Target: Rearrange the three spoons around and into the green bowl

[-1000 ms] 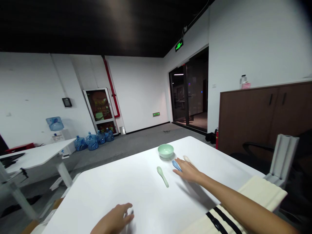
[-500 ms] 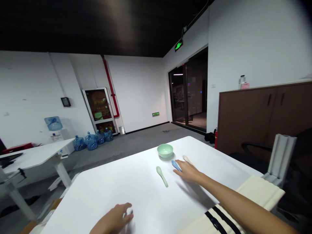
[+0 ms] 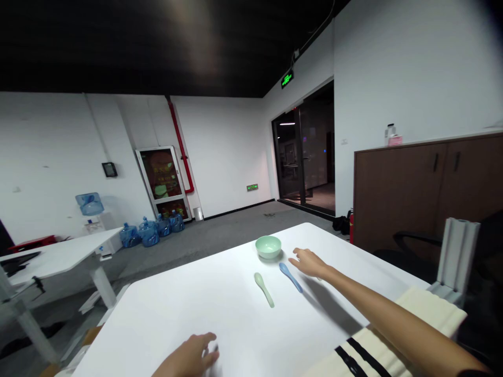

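My right hand (image 3: 310, 263) is over the table just right of the blue spoon (image 3: 291, 277), thumb and fingers apart, nothing visible in its grasp. Beneath it the pale spoon is almost wholly hidden, and I cannot tell whether the hand touches it. The blue spoon lies flat, free of the hand. To its left lies a light green spoon (image 3: 264, 289). Behind the spoons stands a mint green bowl (image 3: 268, 247), upright. Low in the view, my left hand (image 3: 190, 357) is near the table's front, thumb and index finger spread with a gap between them.
The white table (image 3: 168, 303) carries these things. A cream cloth with black straps (image 3: 424, 314) lies at the right front, beside a metal post (image 3: 458, 256). A chair (image 3: 408, 243) and brown cabinet (image 3: 393, 193) stand to the right. Another desk (image 3: 74, 251) and several water bottles (image 3: 148, 233) are at left.
My right hand has moved from over the blue spoon slightly up and right, uncovering the blue spoon and covering the pale one. My left hand keeps its pose; the view has shifted slightly.
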{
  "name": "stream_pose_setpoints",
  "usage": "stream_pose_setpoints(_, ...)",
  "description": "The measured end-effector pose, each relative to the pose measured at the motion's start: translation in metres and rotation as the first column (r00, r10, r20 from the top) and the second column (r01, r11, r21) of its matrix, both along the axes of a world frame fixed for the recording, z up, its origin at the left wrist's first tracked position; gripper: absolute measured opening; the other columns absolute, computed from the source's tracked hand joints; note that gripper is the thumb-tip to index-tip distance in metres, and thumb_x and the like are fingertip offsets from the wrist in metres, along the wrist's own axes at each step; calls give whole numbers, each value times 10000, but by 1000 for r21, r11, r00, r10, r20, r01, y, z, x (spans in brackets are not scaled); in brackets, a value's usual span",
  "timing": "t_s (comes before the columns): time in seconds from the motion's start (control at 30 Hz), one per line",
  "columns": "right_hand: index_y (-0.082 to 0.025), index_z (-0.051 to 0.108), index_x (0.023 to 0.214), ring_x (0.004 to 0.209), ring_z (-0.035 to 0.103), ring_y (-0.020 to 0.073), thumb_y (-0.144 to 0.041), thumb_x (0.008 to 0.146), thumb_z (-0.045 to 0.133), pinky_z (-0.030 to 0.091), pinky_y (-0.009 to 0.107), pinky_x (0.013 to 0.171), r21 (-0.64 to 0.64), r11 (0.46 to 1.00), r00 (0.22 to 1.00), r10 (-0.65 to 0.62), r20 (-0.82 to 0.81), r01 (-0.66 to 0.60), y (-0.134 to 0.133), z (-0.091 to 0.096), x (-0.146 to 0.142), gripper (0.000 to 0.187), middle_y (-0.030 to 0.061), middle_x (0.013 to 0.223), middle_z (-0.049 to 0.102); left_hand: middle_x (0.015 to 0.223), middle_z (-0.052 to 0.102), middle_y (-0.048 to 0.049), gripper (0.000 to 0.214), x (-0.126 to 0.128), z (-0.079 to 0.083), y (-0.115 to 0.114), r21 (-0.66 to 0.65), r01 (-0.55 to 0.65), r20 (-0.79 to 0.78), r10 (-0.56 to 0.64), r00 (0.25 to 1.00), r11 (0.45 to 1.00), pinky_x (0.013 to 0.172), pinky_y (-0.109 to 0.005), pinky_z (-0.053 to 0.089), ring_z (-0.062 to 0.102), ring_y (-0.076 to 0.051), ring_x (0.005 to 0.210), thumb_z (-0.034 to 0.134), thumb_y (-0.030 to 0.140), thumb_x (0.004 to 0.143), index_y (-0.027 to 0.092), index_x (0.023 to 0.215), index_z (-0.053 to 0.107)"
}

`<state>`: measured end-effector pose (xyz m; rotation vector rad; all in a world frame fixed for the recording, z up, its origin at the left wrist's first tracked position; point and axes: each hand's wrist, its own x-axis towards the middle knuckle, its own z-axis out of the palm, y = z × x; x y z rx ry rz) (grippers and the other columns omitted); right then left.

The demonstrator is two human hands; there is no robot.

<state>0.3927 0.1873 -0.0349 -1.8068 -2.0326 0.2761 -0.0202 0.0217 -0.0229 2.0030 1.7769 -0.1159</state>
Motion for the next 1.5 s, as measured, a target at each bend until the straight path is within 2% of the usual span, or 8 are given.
stream_pose_setpoints(0.13, -118, 583, 1233, 1049, 614, 260, -540, 877, 454, 420, 302, 841, 8, 995, 995, -104, -5, 104, 21, 2, 15, 567, 181, 1179, 642, 1209, 651, -74, 554, 0, 2, 0, -7, -14, -5, 14, 1000, 1000, 929, -362, 449, 618, -241, 1064, 454, 532, 838, 252, 1308, 537)
stream_pose_setpoints(0.3, -125, 614, 1182, 1019, 628, 279, -533, 893, 411, 422, 320, 799, -13, 960, 960, -279, -15, 278, 26, -14, 30, 540, 195, 1109, 667, 1205, 652, -62, 562, 2, 4, -1, -16, -8, -15, 8, 1000, 1000, 906, -349, 454, 616, -240, 1069, 425, 557, 837, 267, 1306, 535)
stream_pose_setpoints(0.5, -126, 630, 1168, 1032, 623, 291, -508, 890, 414, 423, 334, 802, -47, 940, 941, -337, 41, 339, 25, -26, 43, 520, 197, 1078, 677, 1216, 651, -70, 558, 0, -1, 4, -29, 1, 10, -1, 1000, 1000, 881, -329, 462, 626, -237, 1056, 432, 540, 841, 248, 1306, 532)
stream_pose_setpoints(0.73, -134, 685, 1006, 973, 645, 294, -554, 859, 441, 433, 332, 747, -106, 938, 943, -326, 65, 331, 28, -31, 51, 508, 194, 1062, 678, 1243, 640, -65, 559, -3, -4, 4, -37, -13, 19, 14, 1000, 999, 873, -311, 459, 628, -230, 1059, 445, 548, 837, 258, 1307, 530)
stream_pose_setpoints(0.87, -126, 684, 979, 954, 650, 307, -562, 835, 476, 438, 333, 702, -147, 937, 947, -305, 102, 317, 25, -30, 52, 504, 204, 1067, 673, 1231, 648, -63, 567, -4, -4, 4, -34, -9, 16, 10, 1000, 999, 876, -314, 460, 628, -231, 1059, 448, 555, 833, 259, 1311, 526)
stream_pose_setpoints(1.07, -129, 663, 986, 927, 655, 296, -513, 780, 579, 439, 317, 664, -194, 930, 946, -287, 151, 313, 20, -26, 51, 443, 189, 1057, 671, 1236, 646, -61, 565, -3, 0, 1, -25, -11, 12, 12, 1000, 1000, 885, -321, 460, 621, -234, 1071, 438, 549, 834, 257, 1309, 529)
stream_pose_setpoints(1.3, -144, 649, 1018, 928, 656, 274, -452, 707, 662, 440, 302, 656, -244, 925, 949, -248, 196, 292, 21, -35, 55, 437, 167, 1092, 668, 1207, 659, -59, 552, 0, 5, -1, -18, -8, -2, 8, 1000, 1000, 880, -337, 471, 634, -240, 1038, 428, 544, 836, 265, 1300, 537)
stream_pose_setpoints(1.5, -130, 673, 950, 851, 675, 252, -336, 657, 702, 438, 292, 646, -268, 923, 953, -227, 199, 276, 23, -40, 53, 359, 151, 967, 701, 1219, 652, -58, 569, 2, 6, -2, -15, -14, -11, 14, 1000, 1000, 885, -329, 469, 629, -237, 1049, 422, 542, 837, 249, 1315, 526)
